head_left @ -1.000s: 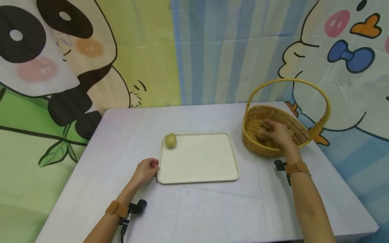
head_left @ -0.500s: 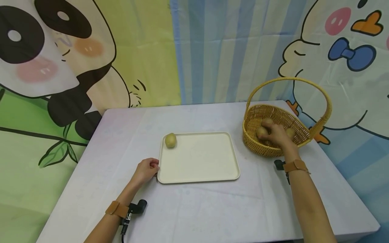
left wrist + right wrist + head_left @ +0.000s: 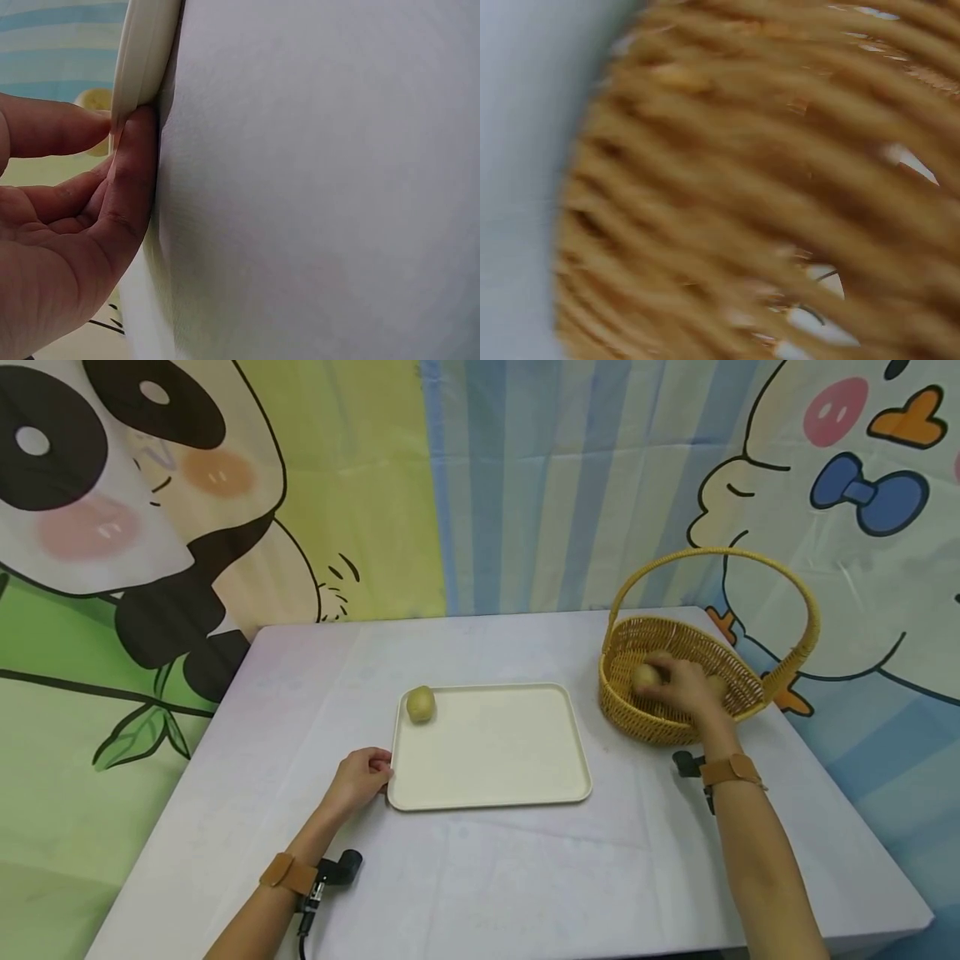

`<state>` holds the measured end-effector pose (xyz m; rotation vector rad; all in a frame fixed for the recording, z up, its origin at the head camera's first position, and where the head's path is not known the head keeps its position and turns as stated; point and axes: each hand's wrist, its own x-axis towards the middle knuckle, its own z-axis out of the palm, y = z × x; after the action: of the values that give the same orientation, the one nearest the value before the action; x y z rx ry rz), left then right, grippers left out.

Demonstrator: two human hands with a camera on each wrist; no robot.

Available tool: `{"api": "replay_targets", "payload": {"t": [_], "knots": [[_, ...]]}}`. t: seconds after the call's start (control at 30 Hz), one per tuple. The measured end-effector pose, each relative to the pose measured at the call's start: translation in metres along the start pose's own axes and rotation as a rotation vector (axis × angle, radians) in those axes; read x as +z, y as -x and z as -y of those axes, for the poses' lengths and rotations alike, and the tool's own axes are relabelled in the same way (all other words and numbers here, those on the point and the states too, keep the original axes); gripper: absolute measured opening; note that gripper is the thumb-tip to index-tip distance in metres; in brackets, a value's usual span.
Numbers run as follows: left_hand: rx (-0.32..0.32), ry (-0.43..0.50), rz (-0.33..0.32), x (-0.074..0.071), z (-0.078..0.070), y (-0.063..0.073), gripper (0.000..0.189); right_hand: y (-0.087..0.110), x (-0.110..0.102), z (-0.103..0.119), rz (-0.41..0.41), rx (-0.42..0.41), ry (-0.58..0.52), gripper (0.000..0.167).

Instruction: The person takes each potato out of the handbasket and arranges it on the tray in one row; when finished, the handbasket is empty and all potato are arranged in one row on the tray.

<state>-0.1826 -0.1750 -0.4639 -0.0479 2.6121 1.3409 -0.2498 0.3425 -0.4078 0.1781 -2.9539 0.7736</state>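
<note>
A cream rectangular tray (image 3: 491,747) lies on the table, with a round yellow-brown potato (image 3: 421,704) in its far left corner. My left hand (image 3: 362,779) pinches the tray's left rim; in the left wrist view, the thumb (image 3: 64,127) is on top and a finger is underneath. Inside the wicker basket (image 3: 637,722), my right hand (image 3: 684,685) has its fingers around another potato (image 3: 646,677), partly hidden by them. One more potato (image 3: 717,686) shows beside that hand. Basket weave fills the blurred right wrist view and hides the right fingers there.
The basket's tall arched handle (image 3: 712,552) rises over the right hand. A white cloth covers the table (image 3: 495,885), whose right edge runs close to the basket. Behind hangs a cartoon-printed curtain (image 3: 517,485).
Within the basket, my right hand's fingers have shifted slightly and closed about a potato. The left hand, the tray and the potato on it have stayed put.
</note>
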Motion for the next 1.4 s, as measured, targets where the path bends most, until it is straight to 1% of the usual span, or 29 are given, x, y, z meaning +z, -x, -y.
{"api": "replay_targets", "payload": {"t": [0.13,0.27,0.33,0.4,0.53,0.7,0.83,1.13,1.3,1.4], "knots": [[0.004,-0.006,0.001,0.000,0.000,0.000,0.026,0.002,-0.011,0.020,-0.061,-0.004,-0.061,0.064],[0.005,-0.012,0.005,0.000,0.000,0.000,0.026,0.003,-0.019,0.049,-0.095,-0.018,-0.152,0.065],[0.009,-0.013,0.004,0.000,0.000,0.000,0.026,0.001,-0.020,0.063,-0.106,-0.045,-0.192,0.064],[0.014,-0.012,0.004,-0.001,0.001,-0.001,0.026,-0.001,-0.019,0.075,-0.112,-0.093,-0.219,0.063],[0.018,-0.007,0.003,-0.001,0.000,-0.001,0.026,-0.009,-0.009,0.099,-0.087,-0.167,-0.261,0.063],[0.014,-0.002,0.007,-0.001,0.001,-0.001,0.026,-0.020,0.015,0.126,-0.032,-0.208,-0.315,0.062],[0.012,0.013,0.008,-0.001,0.001,-0.001,0.026,-0.030,0.039,0.145,-0.012,-0.225,-0.347,0.061],[0.007,0.015,0.004,-0.001,0.003,-0.002,0.027,-0.048,0.103,0.187,0.032,-0.262,-0.328,0.062],[0.016,0.012,-0.002,-0.001,0.002,-0.001,0.026,-0.051,0.135,0.207,0.074,-0.275,-0.299,0.062],[0.012,0.013,-0.002,-0.001,0.002,-0.001,0.026,-0.051,0.149,0.216,0.093,-0.270,-0.252,0.061]]}}
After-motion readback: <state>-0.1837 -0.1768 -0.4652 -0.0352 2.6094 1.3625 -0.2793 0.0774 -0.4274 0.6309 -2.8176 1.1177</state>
